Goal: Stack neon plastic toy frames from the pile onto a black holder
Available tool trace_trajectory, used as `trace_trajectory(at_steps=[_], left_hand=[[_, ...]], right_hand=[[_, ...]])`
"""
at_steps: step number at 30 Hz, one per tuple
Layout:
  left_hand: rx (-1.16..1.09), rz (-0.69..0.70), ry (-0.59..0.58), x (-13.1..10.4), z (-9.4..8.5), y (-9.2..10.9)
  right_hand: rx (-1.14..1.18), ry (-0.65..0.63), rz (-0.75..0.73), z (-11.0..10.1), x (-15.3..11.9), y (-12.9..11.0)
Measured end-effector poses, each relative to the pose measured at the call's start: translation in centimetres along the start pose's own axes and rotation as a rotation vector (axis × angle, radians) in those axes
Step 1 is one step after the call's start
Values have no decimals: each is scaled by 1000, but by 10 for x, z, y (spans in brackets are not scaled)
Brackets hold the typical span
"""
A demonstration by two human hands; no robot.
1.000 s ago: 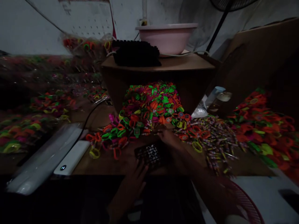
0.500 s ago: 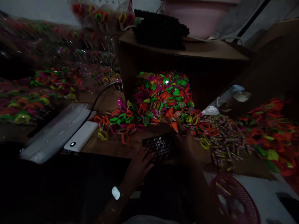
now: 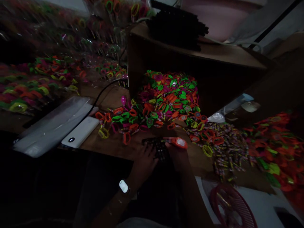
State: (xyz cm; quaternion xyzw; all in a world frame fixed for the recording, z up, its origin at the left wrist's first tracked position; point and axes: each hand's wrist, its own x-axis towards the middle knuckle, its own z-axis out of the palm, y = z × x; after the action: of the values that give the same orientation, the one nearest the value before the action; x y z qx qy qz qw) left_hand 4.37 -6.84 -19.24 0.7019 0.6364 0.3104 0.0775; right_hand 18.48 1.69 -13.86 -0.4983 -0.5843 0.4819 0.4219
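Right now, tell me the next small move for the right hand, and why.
Probably ease the orange toy watch a little left, toward the black tray: the right hand holds it, its thin end points that way, and the left hand rests at the tray's left side. Whether that end touches the tray is too dark to tell.

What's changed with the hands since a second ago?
The right hand has drawn back from the front of the watch pile to beside the black gridded piece, and now holds an orange toy watch. The left hand stays at the gridded piece; the white power bank hasn't visibly moved.
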Motion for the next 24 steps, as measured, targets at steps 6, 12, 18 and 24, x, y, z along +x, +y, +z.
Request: trace_trajectory(at_steps=[6,12,18,24], left_hand=[[-107,162,-128,17,7,17],[-140,210,-51,12,10,9],[-158,192,-35,12,10,12],[-156,152,-31,14,8,13]], right_hand=[[-32,-68,86,21,22,-4],[-196,-183,-39,32,39,13],[-483,-160,-188,26,37,19],[-606,-283,-245,25,47,23]])
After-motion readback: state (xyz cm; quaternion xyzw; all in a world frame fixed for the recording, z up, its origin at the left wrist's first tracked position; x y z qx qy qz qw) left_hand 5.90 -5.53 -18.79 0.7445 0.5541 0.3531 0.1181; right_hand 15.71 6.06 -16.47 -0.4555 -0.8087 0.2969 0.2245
